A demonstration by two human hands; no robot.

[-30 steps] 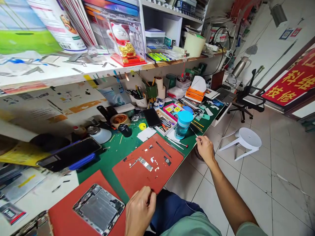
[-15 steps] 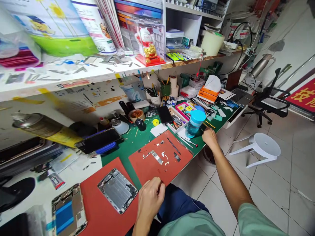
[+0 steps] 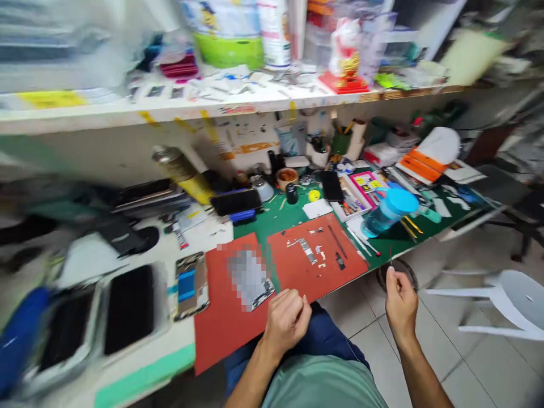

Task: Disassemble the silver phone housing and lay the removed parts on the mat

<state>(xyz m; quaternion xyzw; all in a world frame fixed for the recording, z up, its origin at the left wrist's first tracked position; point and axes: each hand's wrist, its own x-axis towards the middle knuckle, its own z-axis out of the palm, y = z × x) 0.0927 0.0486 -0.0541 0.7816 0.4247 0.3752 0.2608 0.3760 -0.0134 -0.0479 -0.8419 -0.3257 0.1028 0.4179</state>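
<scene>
My right hand [image 3: 400, 294] is at the bench's front edge, over the floor, its thumb and fingers pinched on a thin, reddish-tipped tool [image 3: 390, 258] that points up. My left hand [image 3: 288, 318] is curled closed near the front edge, between two red mats; whether anything is in it is hidden. On the right red mat [image 3: 293, 277] lie a small circuit board [image 3: 306, 251], tiny parts and a dark strip. A blurred, partly pixelated phone housing [image 3: 250, 277] rests on the left red mat [image 3: 216, 334]. Beside it is an opened phone frame with a blue patch [image 3: 186, 285].
A blue-lidded water bottle [image 3: 389, 212] stands right of the parts mat, beside a tool tray [image 3: 351, 198]. Phones [image 3: 130, 309] lie at left. A cluttered white shelf [image 3: 255, 106] hangs above the bench. A white stool [image 3: 516, 300] stands on the floor at right.
The view has swung left. My right hand has come back from beside the bottle and now holds a thin tool upright. My left hand stays closed near the mats.
</scene>
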